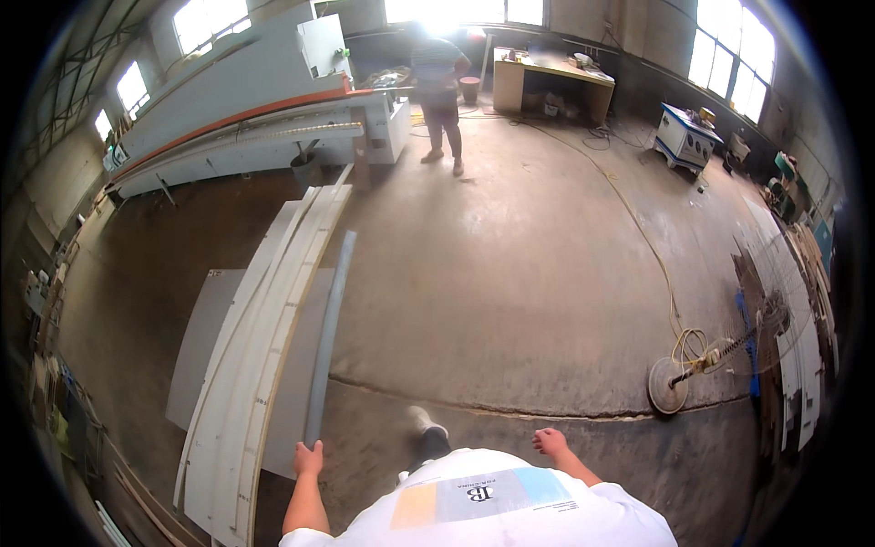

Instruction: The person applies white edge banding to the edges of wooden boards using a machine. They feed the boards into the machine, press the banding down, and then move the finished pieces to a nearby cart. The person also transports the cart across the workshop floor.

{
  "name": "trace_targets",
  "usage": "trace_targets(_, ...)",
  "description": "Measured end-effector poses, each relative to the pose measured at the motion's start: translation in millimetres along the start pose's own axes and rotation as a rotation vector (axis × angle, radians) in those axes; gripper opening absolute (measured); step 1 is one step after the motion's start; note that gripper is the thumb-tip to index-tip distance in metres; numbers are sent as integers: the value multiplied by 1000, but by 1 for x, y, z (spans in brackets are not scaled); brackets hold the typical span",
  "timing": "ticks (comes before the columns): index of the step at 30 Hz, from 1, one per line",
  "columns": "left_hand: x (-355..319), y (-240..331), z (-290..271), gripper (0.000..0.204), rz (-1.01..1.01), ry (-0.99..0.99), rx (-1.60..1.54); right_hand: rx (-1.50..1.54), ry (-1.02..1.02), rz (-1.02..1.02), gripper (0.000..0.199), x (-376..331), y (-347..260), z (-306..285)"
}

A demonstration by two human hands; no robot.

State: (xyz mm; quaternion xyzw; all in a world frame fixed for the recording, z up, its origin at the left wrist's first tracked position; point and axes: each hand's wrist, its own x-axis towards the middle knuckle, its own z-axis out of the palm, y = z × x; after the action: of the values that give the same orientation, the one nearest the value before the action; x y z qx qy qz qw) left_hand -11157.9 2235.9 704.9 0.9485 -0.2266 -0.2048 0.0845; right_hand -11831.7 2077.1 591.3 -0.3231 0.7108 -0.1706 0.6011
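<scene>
Pinching, apparently, with the left hand at the near end of a long, narrow, blue-grey strip; not telling from here how firmly, or of what material. Holding nothing visible in the right hand, loosely curling its fingers well to the right of the grip.

Extending straight ahead of the grip, just right of a stack of long, flat, white boards, and showing against a flat, pale-grey panel. Judging the strip stiff: showing no clear sag along its length. Guessing at a light to moderate weight, but probably feeling far-end heavy from this hold; likely balancing better with a second hold farther ahead, near mid-length. Looking smooth, so possibly slipping through dusty fingers; perhaps risking dented ends.

Noting, well right of the grip, a round, pale fan base. Seeing, far ahead-left, a long, grey-white machine with an orange stripe; beyond the strip's far end, a standing person.
</scene>
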Motion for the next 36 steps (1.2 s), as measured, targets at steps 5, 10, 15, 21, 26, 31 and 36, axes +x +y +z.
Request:
trace_targets(5, 47, 55, -3, 79, 93, -54, -89, -645, -154, -303, 44, 59, 5, 30)
trace_targets(10, 89, 130, -28, 78, 127, -77, -53, -637, -176, -114, 48, 95, -23, 43)
trace_targets(15, 124, 165, -35, 75, 145, -187, -108, -616, -171, -160, 51, 144, -85, 53)
trace_targets(21, 124, 160, -41, 77, 134, -99, -40, -941, -165, -287, 42, 151, -251, 130)
trace_targets(26, 130, 176, -52, 88, 55, -260, -90, -1053, -332, -224, 40, 184, -356, 170)
trace_targets(31, 133, 170, -33, 83, 31, -178, -128, -1128, -502, -353, 38, 265, -443, 238)
trace_targets(36, 130, 168, -30, 75, -98, -173, -85, -1082, -611, -520, 39, 277, -564, 335)
